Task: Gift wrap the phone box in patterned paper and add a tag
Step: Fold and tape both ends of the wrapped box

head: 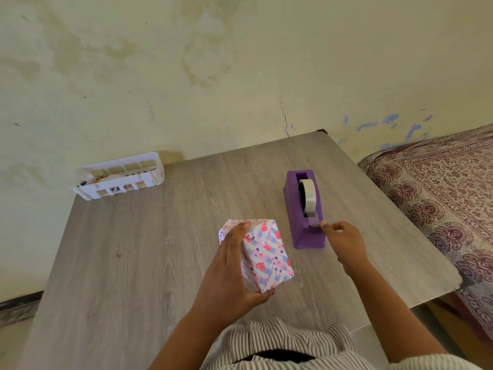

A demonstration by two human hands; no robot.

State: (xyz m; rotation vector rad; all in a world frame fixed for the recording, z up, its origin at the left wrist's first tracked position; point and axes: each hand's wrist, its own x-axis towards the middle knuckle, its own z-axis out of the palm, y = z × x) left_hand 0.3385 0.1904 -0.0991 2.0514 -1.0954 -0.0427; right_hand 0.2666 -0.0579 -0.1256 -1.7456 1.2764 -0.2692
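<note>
The phone box (266,252), wrapped in white paper with pink hearts and blue stripes, stands on its long edge near the middle of the grey wooden table (133,249). My left hand (232,268) grips it from the left side, fingers over its top and thumb under its near end. A purple tape dispenser (301,209) with a roll of clear tape (308,194) sits just right of the box. My right hand (344,240) pinches the free end of the tape at the dispenser's cutter. No tag is in sight.
A white plastic basket (120,177) holding small items stands at the table's far left by the wall. A bed with a maroon patterned cover (440,198) borders the table's right edge. My striped clothing fills the bottom of the view.
</note>
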